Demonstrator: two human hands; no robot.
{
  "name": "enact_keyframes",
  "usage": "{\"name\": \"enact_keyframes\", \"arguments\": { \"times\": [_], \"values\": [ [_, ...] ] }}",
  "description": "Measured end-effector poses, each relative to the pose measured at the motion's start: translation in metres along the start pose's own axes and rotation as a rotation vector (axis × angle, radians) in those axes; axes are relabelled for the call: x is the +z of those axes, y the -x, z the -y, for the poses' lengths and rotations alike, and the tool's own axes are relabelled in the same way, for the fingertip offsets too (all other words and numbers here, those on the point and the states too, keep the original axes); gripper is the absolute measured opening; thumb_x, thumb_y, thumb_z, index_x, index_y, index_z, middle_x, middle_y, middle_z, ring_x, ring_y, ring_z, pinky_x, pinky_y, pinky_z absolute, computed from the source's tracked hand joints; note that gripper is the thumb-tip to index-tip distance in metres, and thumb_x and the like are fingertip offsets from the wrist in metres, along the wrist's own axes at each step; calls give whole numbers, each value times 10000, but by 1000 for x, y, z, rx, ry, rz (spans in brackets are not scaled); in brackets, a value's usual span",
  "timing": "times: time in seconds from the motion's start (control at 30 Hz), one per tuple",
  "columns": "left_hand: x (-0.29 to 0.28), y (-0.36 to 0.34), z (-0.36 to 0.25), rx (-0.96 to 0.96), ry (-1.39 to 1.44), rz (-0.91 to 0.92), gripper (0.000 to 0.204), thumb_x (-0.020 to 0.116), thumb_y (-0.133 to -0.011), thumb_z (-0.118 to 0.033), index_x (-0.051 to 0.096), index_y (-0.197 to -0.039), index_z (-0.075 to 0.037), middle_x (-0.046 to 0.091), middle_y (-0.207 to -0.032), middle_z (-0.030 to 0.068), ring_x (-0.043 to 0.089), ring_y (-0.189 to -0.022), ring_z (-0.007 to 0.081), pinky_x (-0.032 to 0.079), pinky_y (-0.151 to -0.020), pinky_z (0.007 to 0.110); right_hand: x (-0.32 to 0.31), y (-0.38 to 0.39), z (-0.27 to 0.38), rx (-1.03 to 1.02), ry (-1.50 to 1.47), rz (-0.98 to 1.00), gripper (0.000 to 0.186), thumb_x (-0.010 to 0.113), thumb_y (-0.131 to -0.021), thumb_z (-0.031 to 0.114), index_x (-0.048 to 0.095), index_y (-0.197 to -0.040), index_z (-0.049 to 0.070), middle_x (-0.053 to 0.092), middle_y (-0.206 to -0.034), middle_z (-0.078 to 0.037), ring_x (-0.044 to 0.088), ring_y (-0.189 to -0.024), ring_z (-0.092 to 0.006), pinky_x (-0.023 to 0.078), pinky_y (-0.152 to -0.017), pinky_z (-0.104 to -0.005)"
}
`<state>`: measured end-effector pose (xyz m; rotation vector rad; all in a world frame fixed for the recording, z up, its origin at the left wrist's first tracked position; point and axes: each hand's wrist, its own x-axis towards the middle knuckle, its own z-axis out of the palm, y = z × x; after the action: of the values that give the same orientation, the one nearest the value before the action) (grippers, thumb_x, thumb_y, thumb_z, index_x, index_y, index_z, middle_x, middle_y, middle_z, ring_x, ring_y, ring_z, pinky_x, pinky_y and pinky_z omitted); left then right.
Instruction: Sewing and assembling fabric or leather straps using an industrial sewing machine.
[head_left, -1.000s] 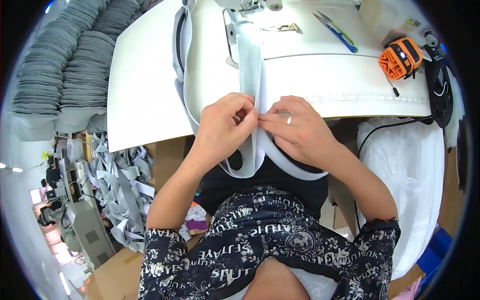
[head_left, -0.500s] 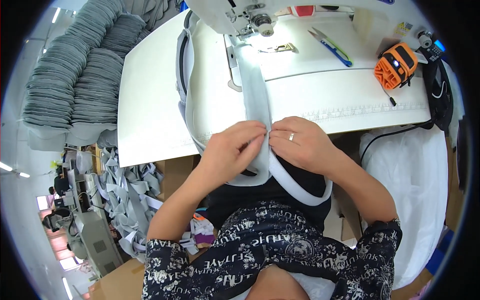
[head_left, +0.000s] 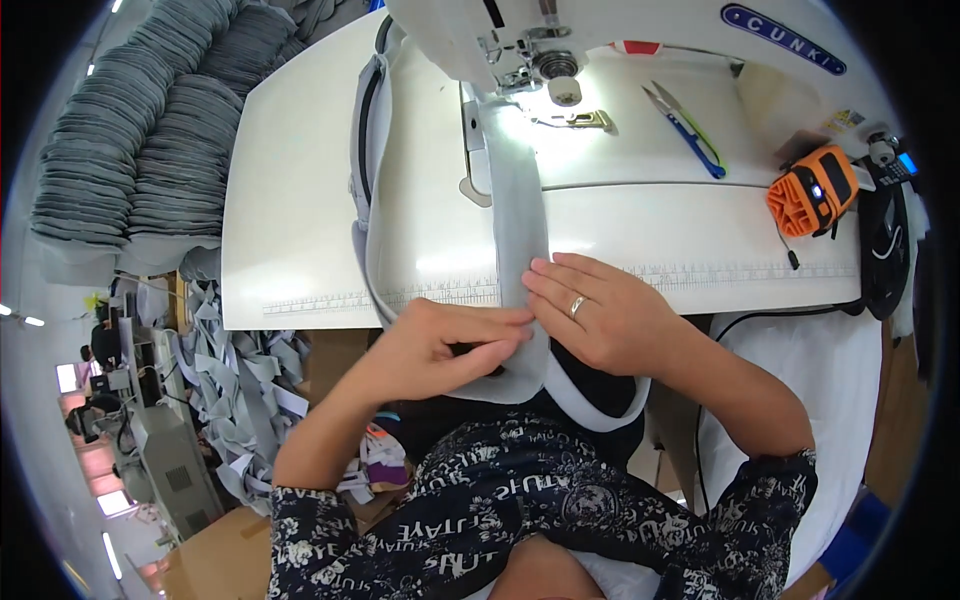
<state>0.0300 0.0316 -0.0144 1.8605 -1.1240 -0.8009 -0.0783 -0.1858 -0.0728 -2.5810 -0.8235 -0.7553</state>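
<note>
Since a half-second ago, the right hand point(head_left: 605, 315) has been fanning out from its bunched pinch onto the strip, and the left hand point(head_left: 430, 345) is now sitting lower than it, nearer the person's lap. Between them the long, flat, pale-grey fabric strip point(head_left: 518, 200) is running from under the head of the white sewing machine point(head_left: 520, 75), over the table's front edge and down toward the lap. I'm reading this as lining up and smoothing the strip's right-hand edge; the next move seems to be calling for layers held even and the strip kept straight toward the needle.

The left hand is keeping narrow: thumb and forefinger are almost meeting on the strip, though I can't tell whether cloth is caught between them. The right is spreading its fairly straight fingers, tips touching that right-hand edge; its thumb is hiding, so its grip I can't tell either. Beneath it, a curved white fabric band point(head_left: 595, 412) is looping down.

Further out, a grey band with a dark zip point(head_left: 370, 140) is trailing along the left of the white tabletop point(head_left: 290, 200), while blue-and-green pointed snips point(head_left: 697, 142) and an orange-and-black boxy device point(head_left: 815, 190) are lying to the right. Beyond the table's left side, tall stacks of grey fabric pieces point(head_left: 85, 165) are towering.
</note>
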Motion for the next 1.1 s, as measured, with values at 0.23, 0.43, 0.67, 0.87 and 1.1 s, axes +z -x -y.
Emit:
{"name": "enact_keyframes", "arguments": {
  "times": [0.23, 0.43, 0.67, 0.87, 1.1],
  "values": [
    [-34, -95, 7, -275, -304, -364, 328, 642, -898, -285, 663, -962, 36, 686, -727, 139, 665, -609, 179, 508, -563, 299, -3, -4, 2, -22, 59, 58, 285, 603, -706, 85, 669, -936, -69, 682, -1051, -187, 660, -1038, -298, 525, -949, -417],
    [-34, -152, 20, -309, -423, -490, 459, 677, -793, -290, 593, -1002, 111, 673, -778, 256, 691, -735, 360, 543, -700, 414, -7, -1, -3, -55, 43, 18, 259, 617, -685, 70, 679, -891, -73, 688, -1029, -189, 670, -1010, -297, 538, -930, -406],
    [-11, -151, 27, -184, -418, -609, 627, 711, -746, -311, 545, -1172, 117, 627, -780, 176, 642, -685, 272, 512, -618, 382, -12, 5, -6, -66, 26, 44, 260, 626, -672, 58, 678, -886, -79, 686, -1035, -192, 666, -1018, -301, 536, -938, -411],
    [-19, -153, 30, -204, -420, -528, 538, 706, -755, -294, 552, -1110, 80, 626, -785, 163, 626, -658, 253, 505, -588, 376, -11, 5, -2, -37, 29, 57, 252, 628, -673, 48, 673, -882, -84, 678, -1035, -203, 657, -1026, -311, 534, -939, -420],
    [-18, -153, 23, -175, -363, -495, 541, 644, -785, -184, 464, -1198, 115, 648, -832, 322, 654, -791, 473, 529, -751, 478, -9, 0, -6, -21, 32, 69, 266, 611, -693, 63, 660, -903, -93, 674, -1051, -209, 650, -1045, -323, 519, -963, -428]
  ]
}}
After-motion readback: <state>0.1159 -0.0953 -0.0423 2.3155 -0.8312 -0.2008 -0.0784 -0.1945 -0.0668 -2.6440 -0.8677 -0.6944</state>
